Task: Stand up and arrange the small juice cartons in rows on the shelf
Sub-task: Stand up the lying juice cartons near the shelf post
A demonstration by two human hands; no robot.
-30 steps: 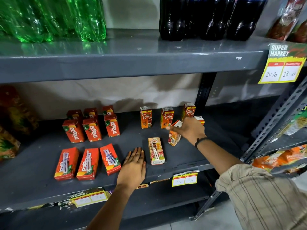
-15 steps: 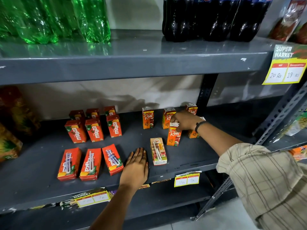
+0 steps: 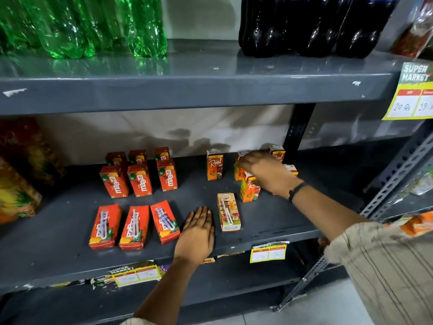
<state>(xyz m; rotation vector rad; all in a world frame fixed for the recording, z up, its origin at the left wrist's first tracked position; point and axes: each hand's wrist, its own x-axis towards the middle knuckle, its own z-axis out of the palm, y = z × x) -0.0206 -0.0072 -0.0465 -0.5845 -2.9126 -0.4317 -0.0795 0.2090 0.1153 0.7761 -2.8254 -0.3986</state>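
Observation:
On the grey middle shelf [image 3: 70,221], several red Maaza cartons [image 3: 140,179] stand upright in two rows at the back left. Three more Maaza cartons [image 3: 133,227] lie flat in front of them. To the right, orange Real cartons [image 3: 214,166] stand along the back. One Real carton [image 3: 248,192] stands upright in front of that row, and another [image 3: 228,212] lies flat near the shelf's front. My right hand [image 3: 264,172] is over the tops of the upright front carton and the middle back carton, hiding them. My left hand [image 3: 199,233] lies flat on the shelf between the lying cartons.
Green bottles [image 3: 93,26] and dark cola bottles [image 3: 316,26] stand on the shelf above. Snack bags [image 3: 16,191] sit at the far left. A slotted metal upright [image 3: 396,184] runs diagonally on the right. Price tags [image 3: 268,252] hang from the shelf edges.
My right hand carried a Real carton from a tilt to upright in front of the back row, then slid back over the carton tops. The left hand stayed flat.

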